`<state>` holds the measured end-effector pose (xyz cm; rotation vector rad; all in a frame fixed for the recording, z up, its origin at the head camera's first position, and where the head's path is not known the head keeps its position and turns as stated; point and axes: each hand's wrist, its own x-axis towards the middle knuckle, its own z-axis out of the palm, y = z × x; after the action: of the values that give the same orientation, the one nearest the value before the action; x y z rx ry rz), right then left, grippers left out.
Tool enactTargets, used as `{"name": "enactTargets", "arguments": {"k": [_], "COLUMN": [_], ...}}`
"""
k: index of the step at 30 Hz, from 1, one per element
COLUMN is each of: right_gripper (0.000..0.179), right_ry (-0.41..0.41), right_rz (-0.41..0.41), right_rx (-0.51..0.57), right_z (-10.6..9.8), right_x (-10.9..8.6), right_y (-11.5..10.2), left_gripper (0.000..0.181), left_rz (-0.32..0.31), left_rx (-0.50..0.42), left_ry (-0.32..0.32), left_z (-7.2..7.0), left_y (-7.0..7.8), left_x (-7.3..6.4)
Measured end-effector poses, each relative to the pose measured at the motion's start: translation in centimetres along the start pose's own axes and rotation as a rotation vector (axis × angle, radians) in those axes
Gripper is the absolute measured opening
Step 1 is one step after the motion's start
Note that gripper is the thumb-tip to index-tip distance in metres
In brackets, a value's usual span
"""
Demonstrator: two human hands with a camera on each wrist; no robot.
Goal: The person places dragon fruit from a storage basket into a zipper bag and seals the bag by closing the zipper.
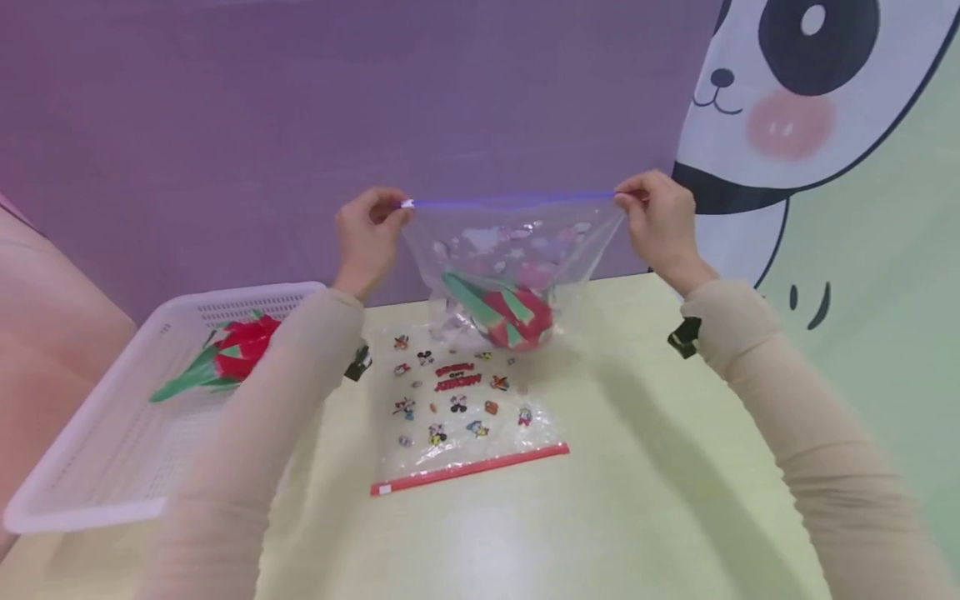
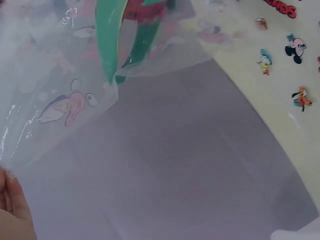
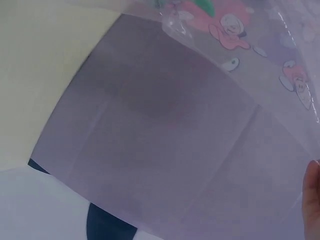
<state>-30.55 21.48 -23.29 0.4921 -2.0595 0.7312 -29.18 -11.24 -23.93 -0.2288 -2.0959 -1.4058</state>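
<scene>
- Clear plastic bag (image 1: 480, 239) hangs up; I think I'm keeping its top straight.
- Red-and-green thing (image 1: 528, 321) sits low inside.
- My left hand (image 1: 367, 239) and right hand (image 1: 665, 222) pinch the bag's top corners.
- White slider (image 1: 407, 203): next probably needs a firm left pinch.

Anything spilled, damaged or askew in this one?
Nothing looks spilled or damaged. One oddity: the flat red-edged bag lies a little askew on the table, its lettering upside down from the wearer's side. The raised bag hangs from the left hand and right hand, roughly level.
</scene>
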Motion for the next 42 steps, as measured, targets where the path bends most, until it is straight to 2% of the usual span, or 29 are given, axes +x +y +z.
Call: {"name": "enactTargets", "arguments": {"k": [4, 8, 14, 17, 23, 27, 36, 42], "right_gripper": [0.013, 0.012, 0.008, 0.007, 0.008, 0.009, 0.013, 0.020], "right_ry": [-0.058, -0.137, -0.212, -0.218, -0.223, -0.260, -0.338, -0.439], "right_rz": [0.038, 0.084, 0.072, 0.071, 0.065, 0.082, 0.048, 0.114], "right_rx": [0.004, 0.034, 0.074, 0.098, 0.135, 0.116, 0.113, 0.110], "right_z": [-0.8, -1.3, -0.8, -0.6, -0.6, -0.7, -0.9, -1.2], "right_x": [0.6, -0.5, -3.4, -4.2, -4.2, -4.1, -3.5, -2.6], "right_y": [-1.0, -1.1, 0.0, 0.1, -0.1, -0.2, 0.0, -0.5], "left_gripper": [0.015, 0.018, 0.020, 0.020, 0.021, 0.023, 0.023, 0.022], "left_rz": [-0.033, -0.075, -0.126, -0.146, -0.181, -0.197, -0.247, -0.262], "left_rx": [0.017, 0.026, 0.054, 0.051, 0.034, 0.026, 0.029, 0.027], "left_ry": [-0.032, -0.081, -0.173, -0.178, -0.172, -0.186, -0.192, -0.189], "left_z": [-1.5, -2.3, -2.7, -2.7, -2.8, -2.9, -3.1, -3.1], "left_y": [1.0, 1.3, -0.4, -1.1, -1.6, -1.7, -2.1, -2.3], "left_x": [-0.7, -2.2, -4.9, -5.5, -5.6, -5.6, -5.7, -5.7]}}
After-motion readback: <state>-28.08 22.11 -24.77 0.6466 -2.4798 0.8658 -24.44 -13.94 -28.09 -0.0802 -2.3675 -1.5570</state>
